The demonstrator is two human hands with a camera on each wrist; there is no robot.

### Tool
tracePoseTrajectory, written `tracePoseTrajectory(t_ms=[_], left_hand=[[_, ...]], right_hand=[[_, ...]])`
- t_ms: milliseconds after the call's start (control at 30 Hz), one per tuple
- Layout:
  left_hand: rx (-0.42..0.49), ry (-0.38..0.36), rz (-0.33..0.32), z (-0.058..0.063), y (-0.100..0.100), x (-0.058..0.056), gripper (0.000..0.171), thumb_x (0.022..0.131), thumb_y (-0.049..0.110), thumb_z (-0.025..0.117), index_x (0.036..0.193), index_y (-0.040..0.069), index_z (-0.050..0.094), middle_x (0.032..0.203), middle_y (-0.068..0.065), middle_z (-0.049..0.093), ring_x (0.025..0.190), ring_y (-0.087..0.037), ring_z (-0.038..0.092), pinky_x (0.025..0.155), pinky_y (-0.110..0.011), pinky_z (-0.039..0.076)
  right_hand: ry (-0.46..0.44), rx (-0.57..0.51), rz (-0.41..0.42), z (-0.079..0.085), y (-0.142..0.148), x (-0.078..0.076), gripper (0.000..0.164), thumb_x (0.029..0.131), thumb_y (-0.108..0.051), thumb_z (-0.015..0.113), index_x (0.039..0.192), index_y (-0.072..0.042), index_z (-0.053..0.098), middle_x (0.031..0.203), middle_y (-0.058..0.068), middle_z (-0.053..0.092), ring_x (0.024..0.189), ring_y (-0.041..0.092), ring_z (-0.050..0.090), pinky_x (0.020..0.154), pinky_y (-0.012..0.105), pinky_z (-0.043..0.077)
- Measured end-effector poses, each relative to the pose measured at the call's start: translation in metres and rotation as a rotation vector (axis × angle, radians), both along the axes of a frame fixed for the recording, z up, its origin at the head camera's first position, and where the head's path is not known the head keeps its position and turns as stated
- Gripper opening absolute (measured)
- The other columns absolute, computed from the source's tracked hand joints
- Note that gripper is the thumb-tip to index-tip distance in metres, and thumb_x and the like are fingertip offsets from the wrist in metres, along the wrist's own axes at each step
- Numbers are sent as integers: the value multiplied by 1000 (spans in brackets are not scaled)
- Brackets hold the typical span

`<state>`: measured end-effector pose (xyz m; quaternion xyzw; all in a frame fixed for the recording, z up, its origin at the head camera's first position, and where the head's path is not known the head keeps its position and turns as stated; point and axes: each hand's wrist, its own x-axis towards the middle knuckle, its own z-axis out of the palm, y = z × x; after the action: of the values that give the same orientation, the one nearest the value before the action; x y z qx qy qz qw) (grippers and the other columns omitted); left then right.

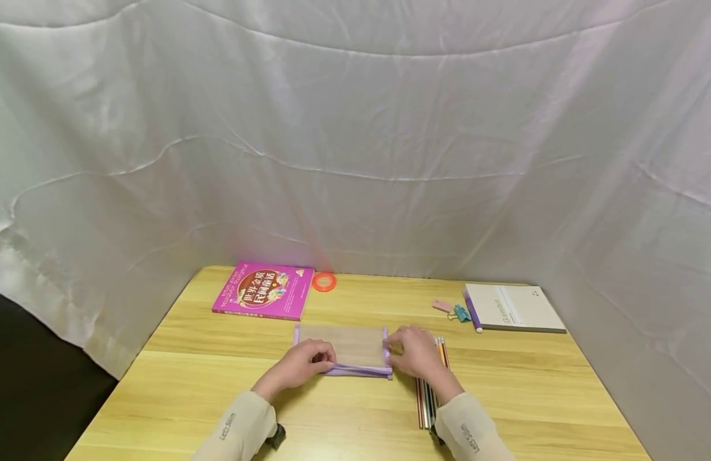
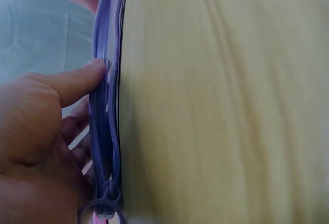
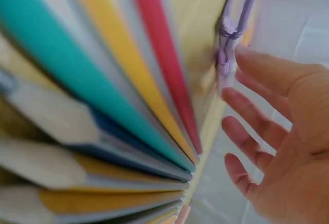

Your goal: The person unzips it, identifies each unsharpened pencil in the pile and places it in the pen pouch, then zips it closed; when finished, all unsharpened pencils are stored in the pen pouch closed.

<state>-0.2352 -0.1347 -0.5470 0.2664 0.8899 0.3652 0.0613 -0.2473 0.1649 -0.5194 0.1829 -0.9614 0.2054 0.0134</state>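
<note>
A see-through zipper pouch (image 1: pixel 343 342) with purple trim lies on the table, its zipper side (image 2: pixel 105 111) towards me and the zipper's two edges parted. My left hand (image 1: pixel 308 362) holds the near left part of the zipper side. In the left wrist view the thumb lies on the purple edge, the other fingers are behind it, and a ring-shaped pull (image 2: pixel 103 208) hangs below. At the pouch's right edge is my right hand (image 1: pixel 414 351), its fingers loosely bent and spread. In the right wrist view its thumb tip is right at the zipper's end (image 3: pixel 223 62).
Several coloured pencils (image 1: pixel 425 406) lie under my right forearm. Farther back right are a notebook (image 1: pixel 522 307), a purple marker (image 1: pixel 473 310), a teal binder clip (image 1: pixel 461 313) and a pink eraser-like block (image 1: pixel 442 305). A pink book (image 1: pixel 265 291) and a red tape roll (image 1: pixel 324 282) sit back left.
</note>
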Motion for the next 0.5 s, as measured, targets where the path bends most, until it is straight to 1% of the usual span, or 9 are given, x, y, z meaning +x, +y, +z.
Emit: tracePoseTrajectory(t_ms=[67, 167, 267, 367, 500], left_hand=[[11, -6, -17, 0, 1, 0, 8, 100, 20, 69, 92, 22, 69, 81, 10, 59, 78, -5, 50, 74, -26, 42], [8, -14, -36, 0, 2, 0, 7, 100, 22, 68, 93, 23, 68, 81, 12, 57, 76, -3, 50, 72, -24, 43], [-2, -8, -48, 1, 4, 0, 7, 101, 23, 68, 93, 24, 67, 80, 13, 57, 74, -1, 49, 71, -23, 43], [25, -19, -72, 3, 6, 1, 6, 101, 21, 68, 95, 21, 68, 80, 10, 58, 72, -1, 48, 69, -24, 44], [68, -77, -111, 3, 7, 4, 3, 101, 20, 67, 100, 17, 67, 80, 7, 61, 70, -1, 49, 69, -23, 45]], right_hand=[[19, -47, -17, 6, 4, 1, 30, 83, -22, 87, 111, -15, 80, 110, 4, 76, 101, 29, 68, 92, 54, 54], [16, -122, -69, 11, 15, 3, 27, 88, -19, 83, 114, -13, 79, 116, 6, 75, 100, 29, 69, 83, 50, 58], [-4, -179, -119, 13, 30, 4, 27, 92, -19, 79, 117, -11, 78, 119, 7, 74, 100, 27, 69, 81, 47, 58], [-18, -224, -152, 15, 47, 4, 29, 93, -19, 77, 121, -10, 76, 114, 8, 75, 96, 24, 68, 80, 43, 57], [-42, -291, -180, 15, 73, 7, 32, 95, -16, 74, 125, -4, 72, 105, 8, 76, 86, 18, 67, 73, 35, 56]])
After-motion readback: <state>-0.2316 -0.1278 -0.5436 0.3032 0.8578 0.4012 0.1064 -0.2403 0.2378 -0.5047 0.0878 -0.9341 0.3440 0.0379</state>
